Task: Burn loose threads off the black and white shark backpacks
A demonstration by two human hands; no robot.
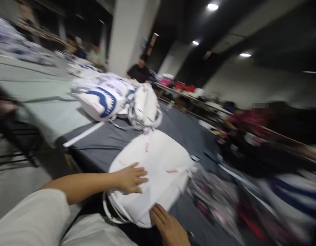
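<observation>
A white bag lies flat on the dark cloth of the table, its straps hanging at the near left edge. Spread out on top of it is my left hand, fingers apart and holding nothing. My right hand touches the bag's lower right edge, its fingers close together with the tips on the fabric. The thumb of that hand is hidden, so whether it pinches the edge does not show.
White and blue bags are piled beyond, beside an upright white bag. Clear plastic wrapping lies to the right. A person in pink is at the right; others sit farther back near a pillar.
</observation>
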